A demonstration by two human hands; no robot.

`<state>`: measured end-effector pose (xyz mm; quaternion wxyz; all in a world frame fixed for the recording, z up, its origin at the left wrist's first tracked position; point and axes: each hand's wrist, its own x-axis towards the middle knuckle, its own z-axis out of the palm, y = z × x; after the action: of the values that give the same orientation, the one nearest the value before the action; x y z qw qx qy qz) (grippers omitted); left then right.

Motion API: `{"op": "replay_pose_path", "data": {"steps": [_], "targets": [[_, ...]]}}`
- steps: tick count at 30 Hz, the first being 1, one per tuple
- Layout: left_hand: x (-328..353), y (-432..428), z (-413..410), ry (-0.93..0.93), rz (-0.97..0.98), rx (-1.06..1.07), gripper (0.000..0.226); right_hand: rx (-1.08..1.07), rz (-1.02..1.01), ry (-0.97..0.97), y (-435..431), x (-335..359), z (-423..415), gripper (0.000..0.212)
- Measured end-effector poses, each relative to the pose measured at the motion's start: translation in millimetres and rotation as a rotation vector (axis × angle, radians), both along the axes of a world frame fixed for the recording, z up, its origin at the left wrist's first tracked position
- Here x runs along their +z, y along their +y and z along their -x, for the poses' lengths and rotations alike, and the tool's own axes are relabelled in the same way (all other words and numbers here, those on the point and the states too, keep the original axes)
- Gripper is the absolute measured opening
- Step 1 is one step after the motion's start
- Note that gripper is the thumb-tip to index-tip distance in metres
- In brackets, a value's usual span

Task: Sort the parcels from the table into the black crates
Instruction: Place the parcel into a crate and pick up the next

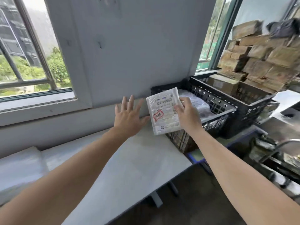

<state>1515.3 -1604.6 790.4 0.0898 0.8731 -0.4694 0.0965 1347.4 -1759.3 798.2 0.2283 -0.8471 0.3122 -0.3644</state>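
The right hand (186,116) grips a white padded mailer (164,112) by its right edge. Its fingers (186,101) curl over that edge near the top corner, and the thumb presses on the front face beside the barcode. The rest of the mailer juts out to the left of the hand, clear of the fingers. It is held nearly upright with the shipping label facing the camera and a red stamp (158,116) low on the label's left side. It hangs in the air over the right end of the counter (129,159), in front of the left corner of the nearer black crate (214,123).

The left hand (128,117) is released, with straight, spread fingers and the palm turned away from the camera. It is just to the left of the mailer. Its thumb points at the mailer's left edge, and I cannot tell whether the tip touches it.

The nearer black crate holds pale plastic-wrapped parcels (199,104), directly behind the right hand. A second black crate (253,108) stands against its far side and holds a brown cardboard box (224,83). Behind that crate is a stack of brown parcels (263,54). A blue crate (199,159) sits lower down, beside the end of the counter. A barred window (24,54) is at the left.
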Motion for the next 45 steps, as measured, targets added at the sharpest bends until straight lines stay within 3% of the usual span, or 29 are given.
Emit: {"op": "replay_pose_path", "data": {"steps": [10, 21, 29, 38, 45], "targets": [[8.3, -167.3, 101.5, -0.013, -0.035, -0.054, 0.076, -0.072, -0.06, 0.014, -173.3, 5.2, 107.4, 0.026], [-9.7, -341.0, 93.5, 0.032, -0.008, -0.092, 0.077, -0.049, -0.109, 0.037, -326.2, -13.3, 104.7, 0.021], [-5.2, -491.7, 82.6, 0.114, -0.026, -0.13, 0.077, -0.129, -0.093, 0.074, -470.4, 14.0, 99.5, 0.022], [-6.9, -608.3, 94.4, 0.093, -0.056, -0.128, 0.078, -0.163, -0.009, 0.221, -605.4, 3.7, 109.8, 0.025], [-8.7, -679.3, 115.8, 0.034, -0.101, 0.013, 0.078, 0.036, 0.101, 0.43, -695.4, -12.2, 107.7, 0.029]]}}
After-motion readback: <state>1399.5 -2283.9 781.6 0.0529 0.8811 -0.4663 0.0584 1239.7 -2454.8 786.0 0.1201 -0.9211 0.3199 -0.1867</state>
